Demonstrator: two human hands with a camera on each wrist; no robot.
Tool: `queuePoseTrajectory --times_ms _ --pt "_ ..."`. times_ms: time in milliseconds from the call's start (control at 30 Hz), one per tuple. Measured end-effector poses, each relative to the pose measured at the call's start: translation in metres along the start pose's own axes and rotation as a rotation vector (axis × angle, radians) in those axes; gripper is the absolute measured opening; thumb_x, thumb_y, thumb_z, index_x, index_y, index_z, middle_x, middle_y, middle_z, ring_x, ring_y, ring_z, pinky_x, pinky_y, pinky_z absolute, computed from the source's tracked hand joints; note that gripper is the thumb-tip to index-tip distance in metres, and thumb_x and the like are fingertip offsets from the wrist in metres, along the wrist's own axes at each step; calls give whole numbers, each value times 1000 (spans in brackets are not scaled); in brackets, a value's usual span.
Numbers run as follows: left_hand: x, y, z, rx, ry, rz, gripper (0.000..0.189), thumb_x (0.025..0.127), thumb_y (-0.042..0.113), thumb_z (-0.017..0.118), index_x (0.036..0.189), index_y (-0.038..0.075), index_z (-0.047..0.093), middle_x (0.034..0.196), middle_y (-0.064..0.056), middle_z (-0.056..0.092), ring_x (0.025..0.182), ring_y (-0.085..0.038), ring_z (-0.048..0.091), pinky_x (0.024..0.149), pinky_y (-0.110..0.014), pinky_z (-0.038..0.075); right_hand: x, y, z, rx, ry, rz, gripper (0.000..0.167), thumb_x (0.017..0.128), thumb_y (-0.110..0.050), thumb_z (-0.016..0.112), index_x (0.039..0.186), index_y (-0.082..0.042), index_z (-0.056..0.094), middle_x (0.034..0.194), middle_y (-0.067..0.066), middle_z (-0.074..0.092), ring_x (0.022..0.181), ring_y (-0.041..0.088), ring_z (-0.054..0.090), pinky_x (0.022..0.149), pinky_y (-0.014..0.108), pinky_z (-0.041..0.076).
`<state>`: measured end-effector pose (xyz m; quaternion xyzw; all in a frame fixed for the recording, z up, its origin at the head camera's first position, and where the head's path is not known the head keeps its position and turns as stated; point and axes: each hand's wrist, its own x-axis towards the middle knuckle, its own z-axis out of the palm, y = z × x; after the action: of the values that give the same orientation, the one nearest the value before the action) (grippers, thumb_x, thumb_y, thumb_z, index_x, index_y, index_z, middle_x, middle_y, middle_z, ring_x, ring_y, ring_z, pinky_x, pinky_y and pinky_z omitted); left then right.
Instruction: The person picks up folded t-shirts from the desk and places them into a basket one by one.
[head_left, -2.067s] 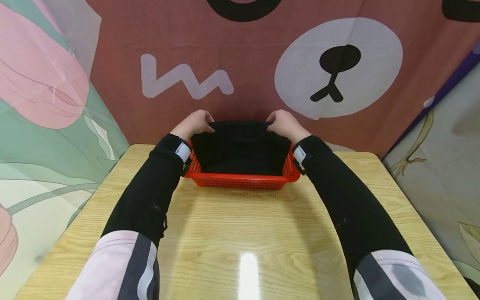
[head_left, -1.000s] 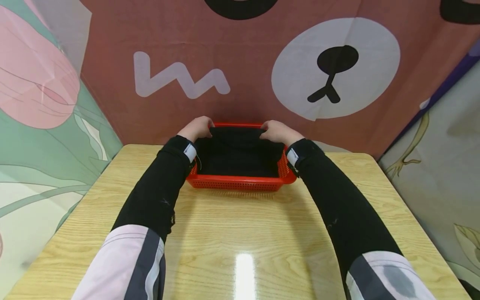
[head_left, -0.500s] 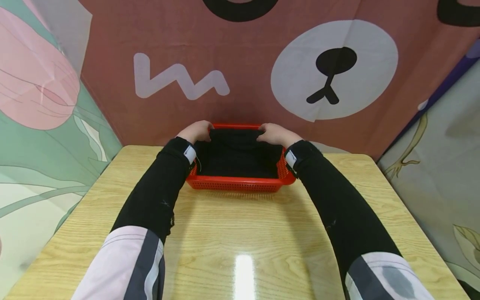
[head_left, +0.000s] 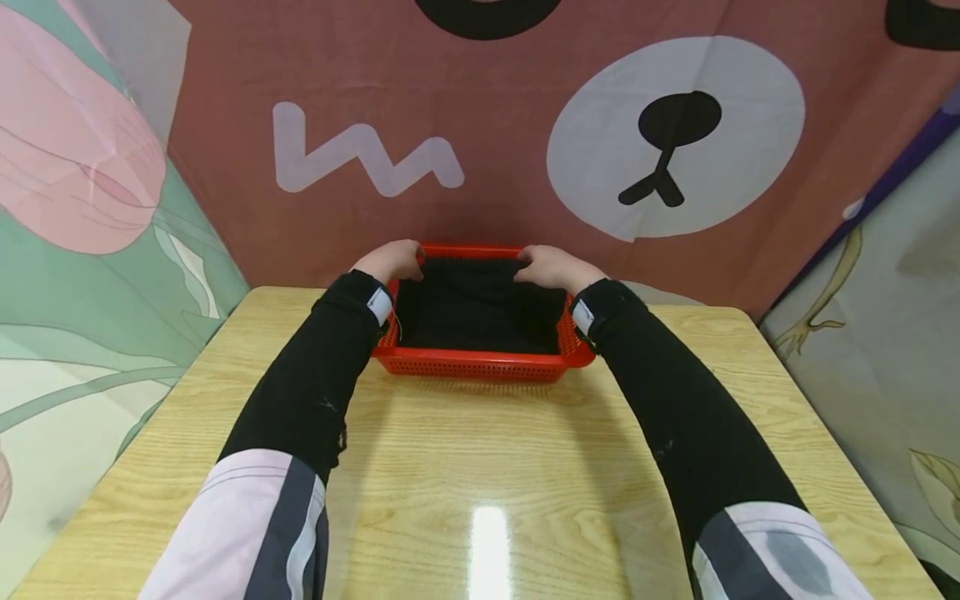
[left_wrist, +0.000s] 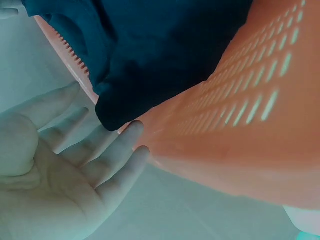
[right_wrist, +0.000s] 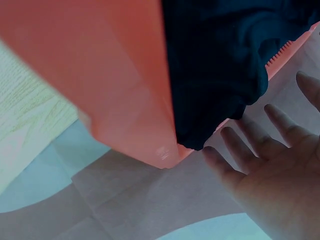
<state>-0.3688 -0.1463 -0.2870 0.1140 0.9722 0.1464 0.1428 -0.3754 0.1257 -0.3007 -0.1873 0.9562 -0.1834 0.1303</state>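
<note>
A black piece of folded fabric [head_left: 480, 308] lies in the red plastic basket [head_left: 472, 365]; its exact kind cannot be told. In the wrist views the fabric [left_wrist: 160, 55] looks dark blue and the basket [right_wrist: 100, 65] orange-pink. My left hand [head_left: 393, 262] is at the basket's far left corner, and its fingers [left_wrist: 112, 155] are extended at the rim beside the fabric's corner. At the far right corner, my right hand [head_left: 557, 268] has its fingers [right_wrist: 240, 150] spread along the rim and the fabric's edge. Neither hand grips anything.
The basket stands at the back of a wooden table [head_left: 480, 450], close to a brown printed cloth backdrop [head_left: 495, 200]. More printed fabric hangs at the left [head_left: 90, 292] and right [head_left: 885, 317]. A bright light reflection shows on the table near the front.
Both hands held up the fabric's far edge, hiding the basket's back rim. They lowered it into the basket, exposing that rim, and now hold nothing. Little has moved in the last half second.
</note>
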Motion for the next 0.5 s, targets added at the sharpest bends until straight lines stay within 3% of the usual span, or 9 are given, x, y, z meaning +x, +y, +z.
queuePoseTrajectory --times_ms 200,500 --pt "2 0 1 11 35 -2 48 100 14 56 143 -3 44 144 -24 48 133 -38 47 113 -47 39 -2 -4 -1 -13 -2 -3 57 100 -27 54 149 -2 40 153 19 41 140 35 39 119 51 30" --pt "-10 10 5 31 72 8 51 101 22 54 146 1 41 149 -20 46 135 -37 46 114 -49 37 -11 -21 -1 -32 -24 -55 57 99 -27 54 148 -2 40 153 19 42 141 35 40 120 50 30"
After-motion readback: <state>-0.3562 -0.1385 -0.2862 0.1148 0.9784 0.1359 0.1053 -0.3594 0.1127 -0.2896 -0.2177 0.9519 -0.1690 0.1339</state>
